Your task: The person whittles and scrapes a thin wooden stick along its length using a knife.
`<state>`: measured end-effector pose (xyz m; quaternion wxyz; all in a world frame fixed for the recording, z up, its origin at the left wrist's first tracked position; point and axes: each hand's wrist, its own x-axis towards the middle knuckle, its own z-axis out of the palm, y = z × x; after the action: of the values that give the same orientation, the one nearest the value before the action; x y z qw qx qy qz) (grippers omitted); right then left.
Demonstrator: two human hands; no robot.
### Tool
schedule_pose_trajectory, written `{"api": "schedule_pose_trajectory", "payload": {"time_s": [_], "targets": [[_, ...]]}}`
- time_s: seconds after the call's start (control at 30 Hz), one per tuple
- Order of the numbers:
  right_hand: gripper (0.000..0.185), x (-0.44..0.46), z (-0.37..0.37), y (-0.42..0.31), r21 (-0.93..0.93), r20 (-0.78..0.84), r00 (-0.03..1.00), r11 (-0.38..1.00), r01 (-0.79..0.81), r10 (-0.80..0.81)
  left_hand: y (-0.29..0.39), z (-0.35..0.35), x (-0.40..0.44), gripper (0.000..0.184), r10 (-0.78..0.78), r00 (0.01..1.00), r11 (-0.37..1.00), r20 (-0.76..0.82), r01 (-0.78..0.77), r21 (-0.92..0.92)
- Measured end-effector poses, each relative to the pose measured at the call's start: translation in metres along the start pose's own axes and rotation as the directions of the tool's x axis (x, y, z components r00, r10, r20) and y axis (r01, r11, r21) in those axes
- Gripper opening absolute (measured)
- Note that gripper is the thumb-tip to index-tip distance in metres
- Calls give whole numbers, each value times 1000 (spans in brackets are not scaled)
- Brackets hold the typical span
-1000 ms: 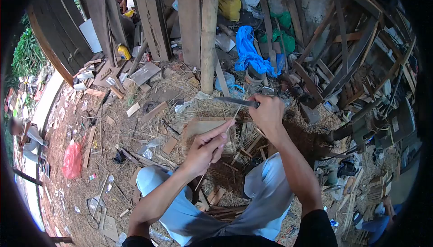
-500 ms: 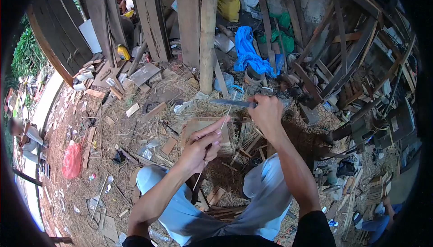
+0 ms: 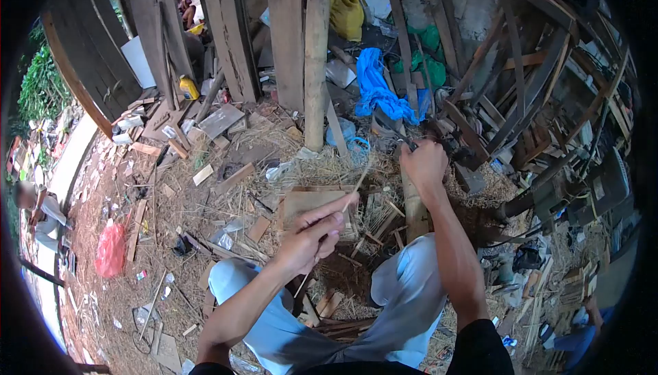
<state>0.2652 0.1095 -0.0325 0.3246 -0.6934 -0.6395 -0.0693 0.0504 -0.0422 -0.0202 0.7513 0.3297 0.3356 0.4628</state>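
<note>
My left hand (image 3: 312,241) is closed round a thin pale stick (image 3: 361,177), with the forefinger stretched along it; the stick slants from above my knees up to the right. My right hand (image 3: 425,166) grips a knife by its dark handle, in front of the upright post and to its right. The knife's blade (image 3: 396,131) is foreshortened, points up and away, and stands apart from the stick. Below my left forefinger lies a flat wooden board (image 3: 301,210) on the straw-covered ground.
A round wooden post (image 3: 317,66) rises ahead. Beyond it lie a blue plastic sheet (image 3: 373,87) and a yellow bag (image 3: 347,11). Scrap timber leans at the right. A red plastic bag (image 3: 111,248) is on the left. Other people are at the left edge, lower right and upper left.
My right hand has moved right and slightly up with the knife, whose blade has swung from across the stick to pointing away. My left hand still holds the stick and has shifted slightly.
</note>
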Motion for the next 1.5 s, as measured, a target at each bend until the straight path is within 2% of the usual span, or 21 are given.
{"api": "schedule_pose_trajectory", "payload": {"time_s": [0.1, 0.13, 0.17, 0.23, 0.43, 0.53, 0.6, 0.7, 0.77, 0.83, 0.87, 0.93, 1.0, 1.1, 1.13, 1.2, 1.3, 1.33, 1.4, 1.43, 1.5], "targets": [[16, -21, -11, -8, 163, 115, 981, 977, 134, -154, -2, -5, 9, 41, 89, 990, 996, -107, -90, 2], [14, -31, -11, -13, 196, 72, 953, 941, 275, -293, -2, -5, 10, 41, 133, 984, 991, -115, -130, 38], [14, -38, -12, -22, 199, 76, 952, 940, 278, -297, -4, -6, 12, 41, 134, 984, 991, -121, -131, 37], [13, -50, -16, -35, 229, 93, 843, 835, 500, -530, -8, -5, 13, 40, 158, 979, 981, -129, -141, 133], [13, -32, -10, -28, 177, 155, 906, 913, 366, -394, -1, 0, 10, 36, 190, 971, 951, -146, -145, 274], [16, -15, -4, -17, -52, 195, 960, 975, 214, -200, -8, -4, 5, 38, 142, 985, 925, -97, -97, 368], [19, -2, 1, 2, -40, 59, 997, 998, 51, -49, -3, 3, 4, 38, 137, 982, 923, -127, -80, 377], [19, -15, -5, -4, 69, 187, 979, 996, 63, -75, -6, -3, 8, 37, 205, 958, 916, -202, -115, 385], [17, -34, -6, -19, 132, 205, 960, 977, 168, -192, -13, -10, 15, 37, 263, 937, 905, -229, -157, 396], [13, -48, -7, -37, 179, 232, 855, 884, 431, -464, -20, -12, 19, 37, 316, 932, 864, -178, -205, 459], [13, -46, -8, -36, 180, 233, 856, 885, 428, -461, -17, -9, 17, 37, 313, 933, 864, -178, -202, 461], [13, -34, -9, -38, 169, 265, 898, 934, 314, -350, -6, -3, 12, 37, 293, 950, 817, -110, -189, 545], [17, -8, -4, -20, -108, 236, 968, 988, 110, -82, -13, -5, 6, 37, 288, 957, 782, -40, -211, 587], [26, 8, 8, 19, 8, 119, 987, 994, -107, 105, -10, -1, 4, 37, 226, 974, 791, -20, -171, 587], [26, 6, 9, 19, 6, 111, 988, 994, -105, 104, -9, -2, 7, 37, 239, 968, 837, -79, -164, 521], [23, -12, 14, 11, 268, 152, 984, 962, 44, -88, -8, -7, 12, 37, 208, 964, 919, -169, -133, 370], [20, -34, -5, -17, 352, 253, 898, 899, 261, -360, -13, -9, 18, 37, 301, 939, 848, -165, -184, 497], [20, -33, -3, -19, 354, 253, 898, 898, 261, -360, -13, -7, 18, 37, 301, 939, 847, -166, -183, 499], [21, -29, 2, -20, 116, 265, 885, 923, 366, -384, -12, -3, 14, 37, 297, 946, 794, -129, -170, 584], [21, -22, 7, -15, 117, 268, 885, 925, 362, -381, -10, -1, 10, 37, 292, 947, 794, -130, -165, 585], [23, 0, 13, 6, -113, 260, 966, 993, 39, -8, -7, 2, 4, 35, 355, 935, 692, -6, -258, 675]]}}
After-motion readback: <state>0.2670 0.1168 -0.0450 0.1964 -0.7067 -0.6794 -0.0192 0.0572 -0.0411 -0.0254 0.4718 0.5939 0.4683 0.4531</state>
